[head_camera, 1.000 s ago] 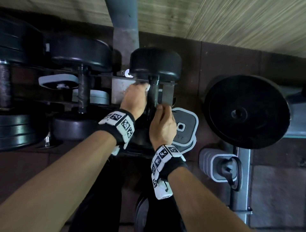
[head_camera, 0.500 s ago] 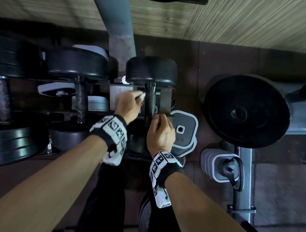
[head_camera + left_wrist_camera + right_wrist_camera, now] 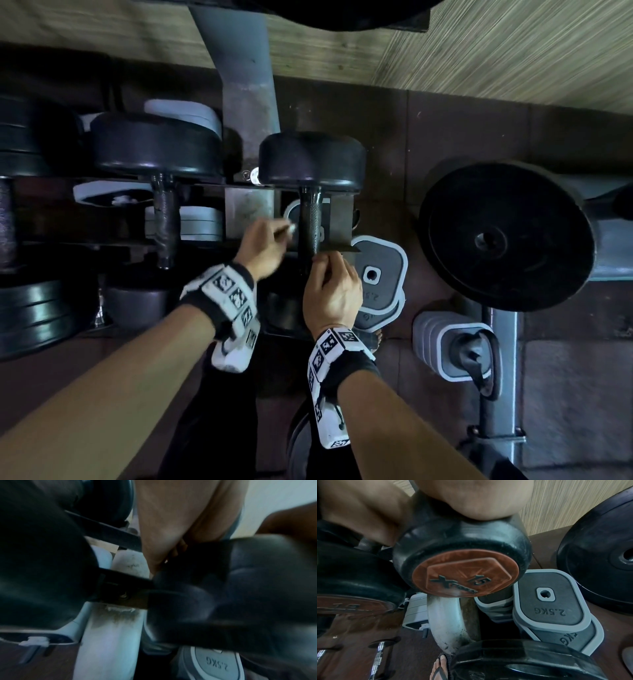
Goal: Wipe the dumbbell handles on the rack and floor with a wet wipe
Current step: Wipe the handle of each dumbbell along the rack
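At frame centre, the left hand (image 3: 262, 248) pinches the wet wipe (image 3: 292, 229) beside the dumbbell handle (image 3: 310, 222). The right hand (image 3: 331, 291) grips its lower end. The handle at left (image 3: 166, 222) seems still to do.

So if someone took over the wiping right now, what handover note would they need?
Left hand: pinches the wet wipe, just left of the right-hand rack dumbbell's handle; contact cannot be told.
Right hand: fingers curled at the near end of that handle, above the near head marked 15; whether it truly holds cannot be told.
Done: not visible from these pictures.
Left: finish this handle, then the neighbouring rack dumbbell and the dumbbells on the floor.
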The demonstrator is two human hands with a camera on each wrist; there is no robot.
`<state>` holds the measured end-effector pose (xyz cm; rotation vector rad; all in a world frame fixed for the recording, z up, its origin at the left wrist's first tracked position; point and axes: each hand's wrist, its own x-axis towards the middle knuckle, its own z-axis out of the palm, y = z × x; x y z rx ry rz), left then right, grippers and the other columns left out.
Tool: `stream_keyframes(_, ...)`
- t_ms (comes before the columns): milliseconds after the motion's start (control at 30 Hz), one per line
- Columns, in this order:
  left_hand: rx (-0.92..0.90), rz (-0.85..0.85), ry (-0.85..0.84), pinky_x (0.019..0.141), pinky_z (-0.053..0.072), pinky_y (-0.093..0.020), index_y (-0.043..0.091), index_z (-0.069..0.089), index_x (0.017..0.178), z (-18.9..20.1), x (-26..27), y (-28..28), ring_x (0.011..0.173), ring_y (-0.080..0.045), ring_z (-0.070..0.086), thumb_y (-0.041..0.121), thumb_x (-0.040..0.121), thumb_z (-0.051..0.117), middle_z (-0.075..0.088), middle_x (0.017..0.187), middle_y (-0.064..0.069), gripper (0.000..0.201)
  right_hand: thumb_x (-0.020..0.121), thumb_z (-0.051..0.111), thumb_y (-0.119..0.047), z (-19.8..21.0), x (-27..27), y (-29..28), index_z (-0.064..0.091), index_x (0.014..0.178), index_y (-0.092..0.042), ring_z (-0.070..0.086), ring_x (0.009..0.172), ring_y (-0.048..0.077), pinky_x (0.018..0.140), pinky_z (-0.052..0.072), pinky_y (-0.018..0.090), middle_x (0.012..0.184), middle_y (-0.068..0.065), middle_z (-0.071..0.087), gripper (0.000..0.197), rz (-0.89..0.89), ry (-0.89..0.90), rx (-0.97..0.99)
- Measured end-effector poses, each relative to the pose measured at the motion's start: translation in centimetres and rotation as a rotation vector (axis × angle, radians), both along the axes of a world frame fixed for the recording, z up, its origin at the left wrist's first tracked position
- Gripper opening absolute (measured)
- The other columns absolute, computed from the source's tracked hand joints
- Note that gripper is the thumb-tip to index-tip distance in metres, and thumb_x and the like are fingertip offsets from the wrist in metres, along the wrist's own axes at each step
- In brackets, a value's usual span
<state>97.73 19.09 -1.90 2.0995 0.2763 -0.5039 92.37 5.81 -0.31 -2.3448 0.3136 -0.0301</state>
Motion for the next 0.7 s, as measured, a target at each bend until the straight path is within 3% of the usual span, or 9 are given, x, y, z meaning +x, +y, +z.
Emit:
stream_keyframes(67, 0.015, -0.086, 0.129, 0.062, 0.04, -0.024, 0.02, 0.064, 0.072, 0.0, -2.3, 0.0, 0.066, -0.01, 0.055, 0.016, 0.099, 0.058, 0.066, 0.072, 0.0, 0.027, 0.088, 0.041, -0.028, 0.1, 0.0, -0.1, 0.064, 0.076, -0.013, 0.061, 0.07, 0.03, 0.065, 0.052, 0.043, 0.07, 0.003, 0.065, 0.03, 0.008, 0.003, 0.008)
stream_keyframes(133, -0.03, -0.101, 0.191, 0.063, 0.037, -0.025, 0.017, 0.065, 0.071, -0.2, -2.2, 0.2, 0.061, -0.002, 0.052, 0.016, 0.098, 0.059, 0.063, 0.069, 0.001, 0.028, 0.088, 0.041, -0.029, 0.1, 0.0, -0.1, 0.065, 0.077, -0.014, 0.061, 0.07, 0.03, 0.065, 0.051, 0.043, 0.072, 0.002, 0.066, 0.03, 0.008, 0.012, 0.017)
stream_keyframes(233, -0.112, 0.066, 0.201, 0.06, 0.041, -0.022, 0.007, 0.069, 0.097, 0.1, 1.6, 0.0, 0.066, -0.009, 0.054, 0.008, 0.097, 0.056, 0.064, 0.081, -0.006, 0.013, 0.089, 0.04, -0.029, 0.1, -0.1, 0.0, 0.065, 0.077, -0.014, 0.062, 0.072, 0.03, 0.066, 0.051, 0.042, 0.073, 0.002, 0.066, 0.032, 0.002, 0.029, 0.018)
stream_keyframes(267, -0.108, 0.124, 0.191, 0.055, 0.04, -0.018, 0.006, 0.068, 0.106, 0.4, 3.1, 0.0, 0.065, -0.011, 0.052, 0.005, 0.097, 0.055, 0.063, 0.083, -0.007, 0.016, 0.089, 0.039, -0.029, 0.1, -0.1, 0.0, 0.064, 0.076, -0.014, 0.061, 0.072, 0.03, 0.066, 0.051, 0.042, 0.072, 0.002, 0.066, 0.032, 0.004, 0.03, 0.017)
stream_keyframes(333, -0.096, 0.153, 0.157, 0.053, 0.037, -0.012, 0.006, 0.067, 0.11, 0.5, 4.9, 0.0, 0.069, -0.013, 0.052, 0.002, 0.095, 0.053, 0.062, 0.088, -0.008, 0.021, 0.089, 0.039, -0.029, 0.1, -0.1, 0.0, 0.064, 0.076, -0.014, 0.061, 0.072, 0.029, 0.066, 0.051, 0.042, 0.072, 0.001, 0.065, 0.032, 0.006, 0.03, 0.018)
stream_keyframes(500, -0.199, 0.093, 0.098, 0.072, 0.043, -0.011, 0.013, 0.067, 0.112, 0.7, 1.6, 1.0, 0.09, -0.017, 0.061, 0.005, 0.097, 0.055, 0.068, 0.1, -0.008, 0.02, 0.089, 0.04, -0.029, 0.2, -0.1, 0.0, 0.064, 0.076, -0.014, 0.061, 0.072, 0.029, 0.068, 0.05, 0.042, 0.072, 0.001, 0.065, 0.031, 0.004, 0.051, 0.015)
stream_keyframes(600, -0.178, 0.043, 0.059, 0.088, 0.045, -0.017, 0.006, 0.069, 0.112, 0.1, 0.2, 1.2, 0.102, -0.019, 0.065, 0.007, 0.097, 0.057, 0.071, 0.107, -0.007, 0.019, 0.089, 0.04, -0.029, 0.3, 0.0, 0.0, 0.063, 0.076, -0.014, 0.06, 0.071, 0.029, 0.068, 0.05, 0.043, 0.071, 0.002, 0.065, 0.03, 0.014, 0.067, 0.005)
stream_keyframes(633, -0.157, 0.051, 0.066, 0.089, 0.044, -0.018, 0.002, 0.068, 0.115, -0.2, 0.6, 1.0, 0.105, -0.02, 0.065, 0.005, 0.098, 0.056, 0.071, 0.109, -0.009, 0.021, 0.088, 0.04, -0.029, 0.3, -0.1, 0.0, 0.063, 0.075, -0.014, 0.06, 0.071, 0.029, 0.068, 0.05, 0.043, 0.071, 0.002, 0.065, 0.03, 0.014, 0.07, 0.003)
stream_keyframes(700, -0.133, 0.104, 0.072, 0.078, 0.042, -0.009, -0.005, 0.066, 0.114, -0.3, 1.8, 0.1, 0.098, -0.018, 0.061, -0.003, 0.096, 0.052, 0.069, 0.107, -0.012, 0.023, 0.088, 0.04, -0.029, 0.4, -0.1, 0.0, 0.063, 0.076, -0.014, 0.06, 0.071, 0.029, 0.068, 0.05, 0.042, 0.071, 0.001, 0.064, 0.03, 0.012, 0.071, 0.006)
